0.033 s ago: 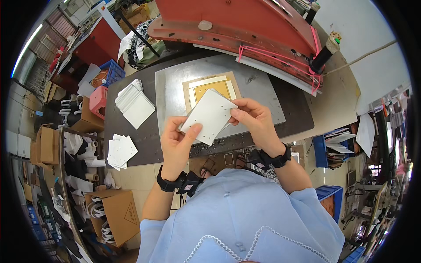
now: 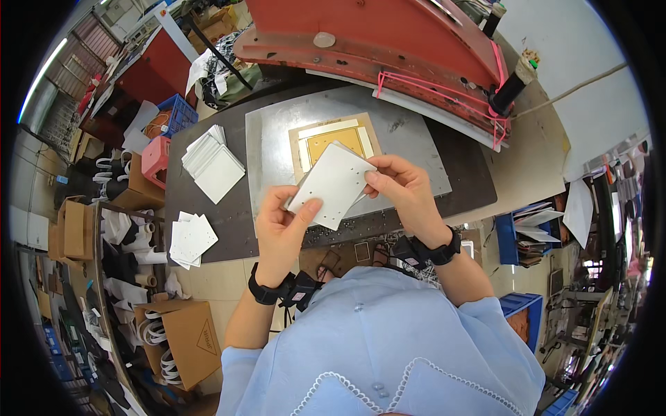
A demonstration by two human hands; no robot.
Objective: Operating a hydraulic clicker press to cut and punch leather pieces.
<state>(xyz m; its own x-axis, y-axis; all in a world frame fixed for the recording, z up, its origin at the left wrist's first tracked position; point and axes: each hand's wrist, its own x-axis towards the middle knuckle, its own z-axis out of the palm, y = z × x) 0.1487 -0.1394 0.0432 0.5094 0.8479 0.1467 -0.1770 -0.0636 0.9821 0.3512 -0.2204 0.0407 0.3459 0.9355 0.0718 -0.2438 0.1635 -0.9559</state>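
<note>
Both hands hold a small stack of white rectangular sheets at chest height, tilted, with small holes near two opposite ends. A greyish edge shows behind the top sheet. My left hand pinches the lower left edge, thumb on top. My right hand grips the right corner between thumb and fingers. Beneath them, partly hidden by the sheets, a yellow plate with a pale frame lies on a tan board. That board rests on a grey metal sheet.
On the dark table a stack of white sheets lies at left, with loose holed sheets nearer me. Small dark bits litter the front edge. A red machine overhangs the far side. A cardboard box stands lower left.
My left hand has shifted very slightly to the right with its edge of the sheets. My right hand keeps its hold.
</note>
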